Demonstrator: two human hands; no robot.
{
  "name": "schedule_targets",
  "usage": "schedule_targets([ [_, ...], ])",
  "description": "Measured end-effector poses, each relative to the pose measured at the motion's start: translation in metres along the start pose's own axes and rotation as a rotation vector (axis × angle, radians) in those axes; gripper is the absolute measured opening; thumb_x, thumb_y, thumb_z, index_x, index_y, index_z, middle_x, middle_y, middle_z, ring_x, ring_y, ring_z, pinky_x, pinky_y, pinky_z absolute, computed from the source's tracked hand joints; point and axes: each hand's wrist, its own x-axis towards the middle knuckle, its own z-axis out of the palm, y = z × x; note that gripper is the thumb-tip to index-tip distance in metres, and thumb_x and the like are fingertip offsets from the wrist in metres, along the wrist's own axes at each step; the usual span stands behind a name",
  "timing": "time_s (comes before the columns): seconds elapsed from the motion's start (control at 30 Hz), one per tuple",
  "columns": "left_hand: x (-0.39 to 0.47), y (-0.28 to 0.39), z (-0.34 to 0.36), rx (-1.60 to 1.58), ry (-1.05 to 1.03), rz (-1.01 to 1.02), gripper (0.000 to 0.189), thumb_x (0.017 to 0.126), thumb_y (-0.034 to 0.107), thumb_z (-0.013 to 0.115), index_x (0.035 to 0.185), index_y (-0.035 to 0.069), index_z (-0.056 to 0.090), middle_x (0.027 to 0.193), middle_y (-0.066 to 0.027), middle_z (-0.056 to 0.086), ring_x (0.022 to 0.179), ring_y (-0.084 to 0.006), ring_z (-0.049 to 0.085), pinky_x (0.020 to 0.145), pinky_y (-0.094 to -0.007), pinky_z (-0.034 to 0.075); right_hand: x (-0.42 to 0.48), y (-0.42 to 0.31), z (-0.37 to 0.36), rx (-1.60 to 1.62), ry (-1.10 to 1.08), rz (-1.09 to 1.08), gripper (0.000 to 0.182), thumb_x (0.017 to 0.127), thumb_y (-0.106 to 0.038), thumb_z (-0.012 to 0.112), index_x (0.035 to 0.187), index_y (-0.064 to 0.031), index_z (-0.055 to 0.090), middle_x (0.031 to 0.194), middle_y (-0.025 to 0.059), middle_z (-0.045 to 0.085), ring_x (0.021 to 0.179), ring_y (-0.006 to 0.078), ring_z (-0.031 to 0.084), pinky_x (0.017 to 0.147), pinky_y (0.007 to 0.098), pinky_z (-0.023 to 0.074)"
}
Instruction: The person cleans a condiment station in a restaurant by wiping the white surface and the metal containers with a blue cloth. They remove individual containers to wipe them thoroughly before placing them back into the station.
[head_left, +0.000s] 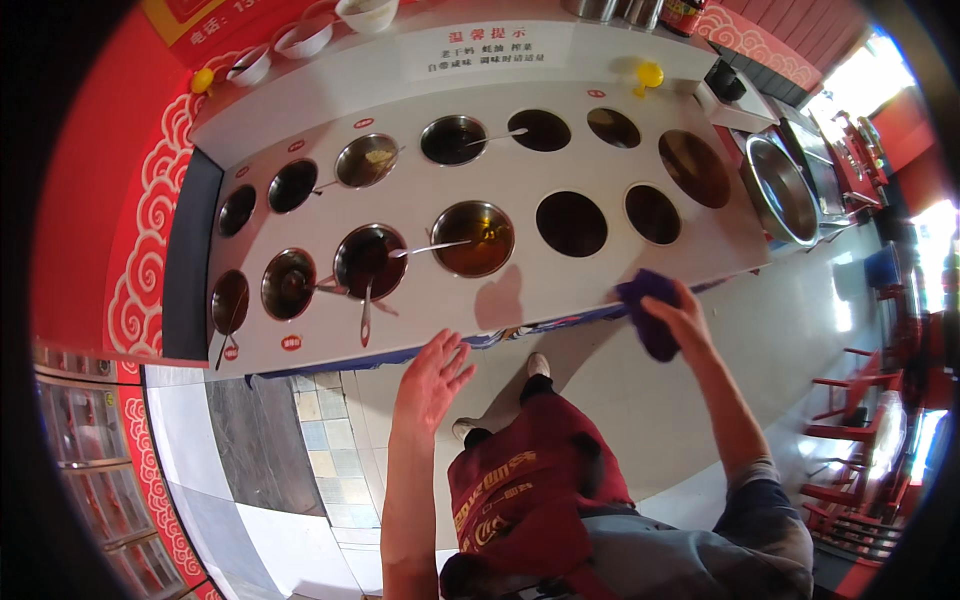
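In my right hand (679, 311) is a bunched purple cloth (654, 319), held at the front edge of a pale counter (420, 319). My left hand (433, 382) hangs palm up with fingers apart just off that edge, holding nothing. Round openings in the counter hold several metal pots. A pot of amber liquid (472, 259) has a spoon (431, 247) across its rim. Beside it, a pot of dark red sauce (379, 259) has a spoon whose handle (366, 322) rests over the counter's front. Some right-hand openings look dark; their contents cannot be told.
White bowls (304, 37) stand on the raised back shelf (360, 67), with a red-labelled jar (681, 16) at its right. A large steel basin (781, 191) is beyond the counter's right end. Red chairs (847, 427) stand far right. Glass-fronted cabinets (97, 480) are at left.
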Motion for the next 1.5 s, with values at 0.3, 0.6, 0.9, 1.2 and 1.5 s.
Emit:
schedule_targets([
  [0.3,0.109,-0.002,0.041,-0.143,0.341,-0.011,0.032,0.094,0.013,0.051,0.12,-0.002,0.04,0.126,-0.0161,0.044,0.12,-0.0313,0.043,0.106,-0.0543,0.034,0.095,0.092,0.052,-1.195,0.147,-0.617,0.017,0.077,-0.02,0.065,0.088,-0.0079,0.059,0.098,0.012,0.056,0.088,0.0326,0.055,0.074,0.0419,0.0483],
  [0.6,0.138,-0.004,0.035,-0.107,0.459,-0.001,0.049,0.093,0.017,0.057,0.133,0.004,0.031,0.11,-0.0175,0.053,0.102,-0.0271,0.056,0.098,-0.0466,0.044,0.052,0.057,0.086,-0.019,-0.803,0.224,0.033,0.087,-0.024,0.063,0.113,-0.002,0.061,0.107,0.0109,0.065,0.101,0.0253,0.061,0.086,0.0347,0.0491],
  [0.9,0.161,-0.019,0.07,0.232,0.618,0.294,0.057,0.09,0.009,0.059,0.139,0.014,0.032,0.087,-0.0107,0.059,0.068,-0.0227,0.064,0.067,-0.0375,0.06,0.086,0.017,-0.021,0.365,-0.684,0.626,0.041,0.095,-0.027,0.052,0.126,0.0005,0.051,0.11,0.0094,0.063,0.097,0.0185,0.062,0.086,0.0323,0.0513],
  [1.2,0.172,-0.012,0.051,0.108,0.511,0.534,0.057,0.082,0.005,0.059,0.137,0.013,0.047,0.09,0.0007,0.061,0.058,-0.0091,0.053,0.05,-0.0203,0.044,0.059,0.012,0.059,-0.51,-0.455,-0.378,0.031,0.087,-0.019,0.061,0.113,-0.0018,0.058,0.106,0.0139,0.059,0.103,0.0251,0.056,0.089,0.036,0.0444],
  [1.5,0.093,0.068,0.09,0.116,0.472,0.721,0.062,0.078,-0.001,0.05,0.139,0.008,0.043,0.121,-0.0105,0.058,0.1,-0.0235,0.064,0.062,-0.0386,0.062,0.141,0.034,0.168,-0.917,-0.14,-0.867,0.021,0.081,-0.01,0.059,0.102,-0.0056,0.058,0.101,0.0116,0.058,0.092,0.0309,0.054,0.076,0.0417,0.0441],
])
